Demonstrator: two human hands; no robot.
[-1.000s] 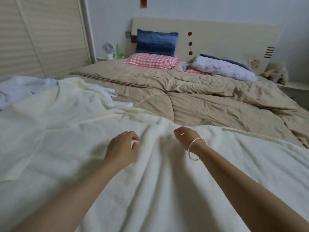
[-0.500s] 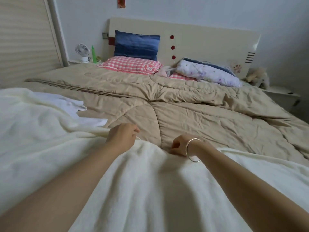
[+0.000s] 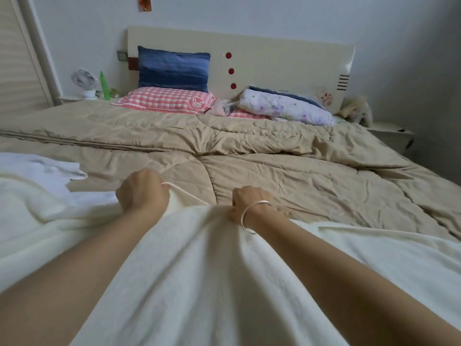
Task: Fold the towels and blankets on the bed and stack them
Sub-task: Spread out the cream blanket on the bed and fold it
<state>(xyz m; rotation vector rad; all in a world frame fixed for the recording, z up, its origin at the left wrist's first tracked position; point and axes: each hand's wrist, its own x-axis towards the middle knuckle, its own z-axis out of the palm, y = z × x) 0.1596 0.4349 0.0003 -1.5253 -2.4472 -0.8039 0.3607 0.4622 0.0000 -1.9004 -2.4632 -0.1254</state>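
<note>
Both hands are bunching up the soft cream-white fleece blanket (image 3: 194, 283): left hand (image 3: 141, 193) and right hand (image 3: 249, 203), fingers curled tight around its far edge, over the crumpled tan quilt (image 3: 274, 171).

Cream blanket (image 3: 199, 283), white towel (image 3: 42, 166), tan quilt (image 3: 274, 176), pink-and-white checked pillow (image 3: 164, 99), streaked blue pillow (image 3: 173, 68), white purple-flowered bundle (image 3: 287, 108), cream headboard (image 3: 274, 61) with red dots, green bottle (image 3: 104, 86).

A cream headboard (image 3: 274, 61) is standing against the wall (image 3: 274, 13); left of it a slatted wardrobe door (image 3: 17, 71) is showing, right of it a nightstand (image 3: 389, 133).
</note>
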